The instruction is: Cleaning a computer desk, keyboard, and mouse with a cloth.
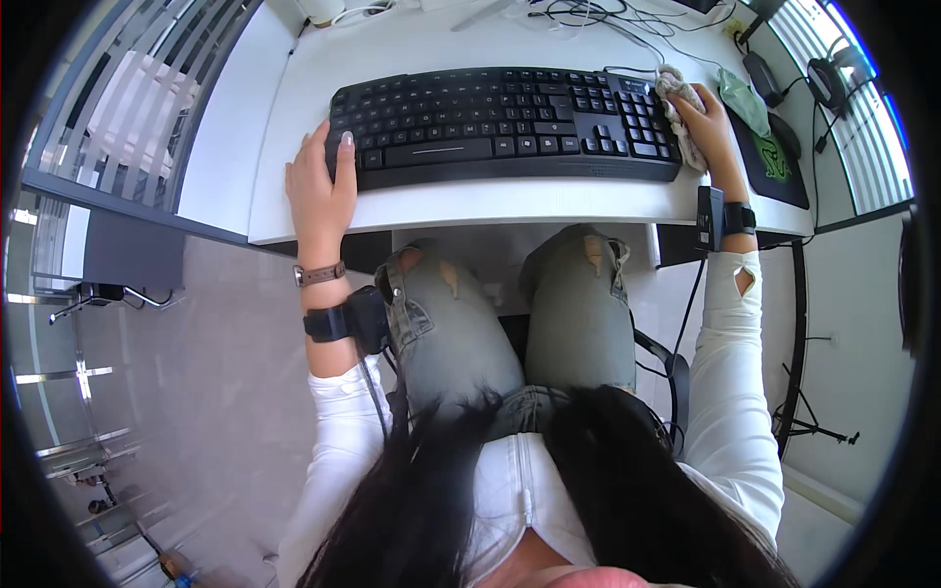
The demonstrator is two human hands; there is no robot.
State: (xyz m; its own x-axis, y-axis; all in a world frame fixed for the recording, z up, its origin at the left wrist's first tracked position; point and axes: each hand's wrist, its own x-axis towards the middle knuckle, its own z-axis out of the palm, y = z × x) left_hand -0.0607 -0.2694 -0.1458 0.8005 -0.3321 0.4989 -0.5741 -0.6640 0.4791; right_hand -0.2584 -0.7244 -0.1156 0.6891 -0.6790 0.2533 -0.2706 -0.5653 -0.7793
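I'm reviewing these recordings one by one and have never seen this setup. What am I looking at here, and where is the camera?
This is one wide fisheye picture from a camera worn on a person's head, looking down; no robot is involved. The person sits at a white desk with a black computer keyboard on it. The left hand rests at the keyboard's left end, steadying it. The right hand presses a crumpled pale cloth against the keyboard's right end. Black bands sit on both wrists. A black mouse pad lies further right, and cables trail along the desk's back.
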